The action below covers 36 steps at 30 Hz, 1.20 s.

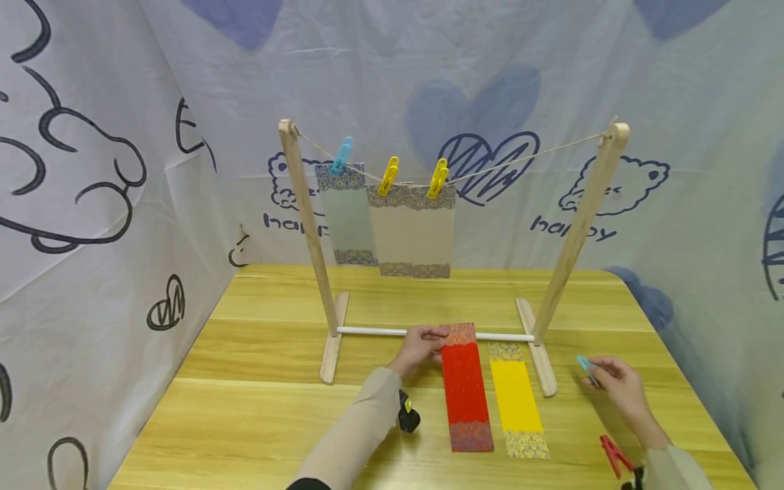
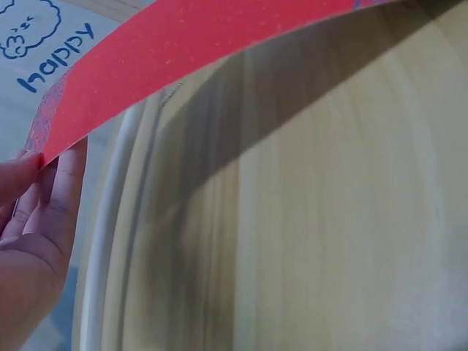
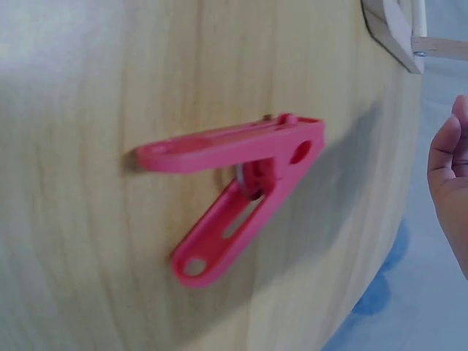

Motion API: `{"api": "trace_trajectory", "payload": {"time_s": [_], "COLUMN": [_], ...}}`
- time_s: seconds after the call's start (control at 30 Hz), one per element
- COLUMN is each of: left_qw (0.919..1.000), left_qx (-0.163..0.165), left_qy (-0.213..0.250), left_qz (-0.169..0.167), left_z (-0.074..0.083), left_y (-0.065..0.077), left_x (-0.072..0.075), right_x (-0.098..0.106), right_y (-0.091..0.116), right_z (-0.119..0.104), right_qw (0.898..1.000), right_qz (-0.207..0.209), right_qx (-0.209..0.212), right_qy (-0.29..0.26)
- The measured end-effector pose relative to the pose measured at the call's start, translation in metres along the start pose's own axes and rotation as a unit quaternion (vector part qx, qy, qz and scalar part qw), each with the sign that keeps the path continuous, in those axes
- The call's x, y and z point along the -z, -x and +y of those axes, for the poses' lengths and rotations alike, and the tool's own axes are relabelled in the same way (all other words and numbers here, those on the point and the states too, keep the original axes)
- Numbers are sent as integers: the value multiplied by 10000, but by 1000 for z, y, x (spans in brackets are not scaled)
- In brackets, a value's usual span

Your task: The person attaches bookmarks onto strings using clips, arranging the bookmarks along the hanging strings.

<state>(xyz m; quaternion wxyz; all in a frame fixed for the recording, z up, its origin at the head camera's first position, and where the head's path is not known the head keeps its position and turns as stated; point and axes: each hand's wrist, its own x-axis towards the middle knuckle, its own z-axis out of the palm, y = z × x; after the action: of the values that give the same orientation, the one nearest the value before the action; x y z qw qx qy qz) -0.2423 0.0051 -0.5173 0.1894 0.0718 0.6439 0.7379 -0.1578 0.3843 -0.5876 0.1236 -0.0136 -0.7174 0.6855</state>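
My left hand (image 1: 421, 350) pinches the upper left edge of a red paper strip (image 1: 465, 384) with patterned ends. In the left wrist view the thumb and fingers grip one end of this strip, which is held above the table and casts a shadow. At the right, my right hand (image 1: 623, 393) pinches a light blue clothespin (image 1: 583, 363) above the tabletop; the right wrist view shows only part of that hand. A red clothespin (image 3: 212, 152) lies on the table below it. Right of the red strip lies a yellow paper strip (image 1: 517, 395) with patterned ends.
A string runs between two wooden posts (image 1: 578, 238) joined by a white rod (image 1: 373, 331). Pale green paper (image 1: 349, 218) hangs from a blue clothespin (image 1: 341, 156), cream paper (image 1: 413, 235) from two yellow clothespins (image 1: 437, 180). Printed cloth (image 1: 367, 75) surrounds the wooden table (image 1: 245, 408).
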Motion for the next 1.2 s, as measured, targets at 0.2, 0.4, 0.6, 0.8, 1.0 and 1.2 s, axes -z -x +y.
{"api": "trace_trajectory", "payload": {"time_s": [0.2, 0.4, 0.6, 0.8, 1.0, 1.2], "left_qw": [10000, 9998, 9996, 9994, 9994, 9985], "left_qx": [-77, -171, -261, -320, -306, -542], "left_qy": [-31, -49, -83, -90, -22, 3], "left_qz": [-21, -85, -44, -110, -142, -11], "left_z": [9, 7, 7, 16, 34, 43], "left_y": [1, -10, -17, -17, -11, -14], "left_x": [-2, -5, -8, -11, -14, -14], "right_x": [5, 5, 11, 16, 16, -43], "right_y": [-8, -10, -17, -38, -61, -31], "right_z": [13, 10, 12, 28, 33, -81], "right_qw": [9998, 9998, 9995, 9867, 9776, 9782], "right_qz": [159, -4, -230, 122, 247, -160], "right_qx": [-46, -175, 49, 481, 976, 1440], "right_qy": [107, 19, 229, 1551, 1850, 1490]}}
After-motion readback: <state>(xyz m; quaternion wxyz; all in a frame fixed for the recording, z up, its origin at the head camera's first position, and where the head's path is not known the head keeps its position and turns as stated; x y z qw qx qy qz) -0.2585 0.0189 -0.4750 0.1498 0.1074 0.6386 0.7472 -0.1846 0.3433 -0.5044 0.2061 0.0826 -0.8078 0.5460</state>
